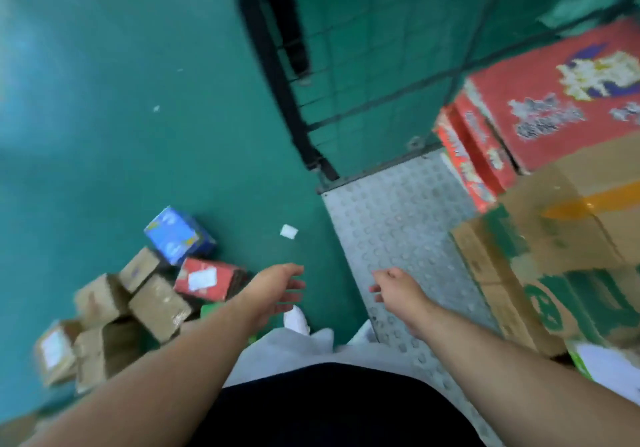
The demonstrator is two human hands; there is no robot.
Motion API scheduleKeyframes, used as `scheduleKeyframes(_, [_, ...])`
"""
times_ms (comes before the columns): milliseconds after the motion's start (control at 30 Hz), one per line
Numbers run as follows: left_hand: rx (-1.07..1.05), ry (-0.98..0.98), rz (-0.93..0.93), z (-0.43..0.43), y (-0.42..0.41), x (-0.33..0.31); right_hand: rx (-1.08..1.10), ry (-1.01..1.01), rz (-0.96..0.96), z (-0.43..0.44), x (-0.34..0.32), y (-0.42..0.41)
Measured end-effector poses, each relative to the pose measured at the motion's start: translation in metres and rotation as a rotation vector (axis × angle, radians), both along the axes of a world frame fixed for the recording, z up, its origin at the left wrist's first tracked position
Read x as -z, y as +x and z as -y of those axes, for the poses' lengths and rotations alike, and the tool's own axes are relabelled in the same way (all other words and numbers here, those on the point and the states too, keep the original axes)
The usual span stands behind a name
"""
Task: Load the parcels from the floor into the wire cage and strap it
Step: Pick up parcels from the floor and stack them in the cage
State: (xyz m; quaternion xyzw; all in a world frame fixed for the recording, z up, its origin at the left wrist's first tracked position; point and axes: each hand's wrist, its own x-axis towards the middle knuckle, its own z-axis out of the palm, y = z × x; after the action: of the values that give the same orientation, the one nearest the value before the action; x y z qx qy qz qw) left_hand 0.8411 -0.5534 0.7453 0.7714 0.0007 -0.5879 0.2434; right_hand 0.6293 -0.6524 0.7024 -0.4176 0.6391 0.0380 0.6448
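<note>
Parcels lie in a heap on the green floor at the lower left: a blue box [179, 234], a red box with a white label [207, 279] and several brown cartons [157, 304]. The wire cage [349, 76] stands at the upper right on a studded metal base [398, 225]. Inside it sit a large red carton [554, 100] and a brown carton with green print [561, 259]. My left hand [277, 289] hovers empty, fingers apart, just right of the red box. My right hand [394, 289] hangs empty above the metal base. The whole view is blurred.
A small white scrap [288, 231] lies on the floor between the heap and the cage. A black strap [287, 20] hangs at the cage's left post. My white shoe [297, 320] stands below my left hand. Green floor spreads to the upper left.
</note>
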Motion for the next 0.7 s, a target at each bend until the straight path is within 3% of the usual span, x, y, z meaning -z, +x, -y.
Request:
scheduleKeyframes(167, [-0.329,-0.018,0.076,-0.096,0.041,-0.009,-0.329,-0.019,0.049,-0.043,-0.007,0.064])
scheduleKeyframes(333, [-0.53,-0.047,0.052,-0.193,0.049,-0.015,-0.593,-0.07,0.04,-0.097,-0.022,0.117])
scheduleKeyframes(533, [-0.698,-0.074,0.03,-0.324,0.047,-0.004,-0.757,-0.147,0.032,-0.196,-0.028,0.166])
scheduleKeyframes(700, [-0.876,-0.076,0.037,-0.455,0.046,0.001,-0.83,-0.081,0.014,-0.304,-0.025,0.189])
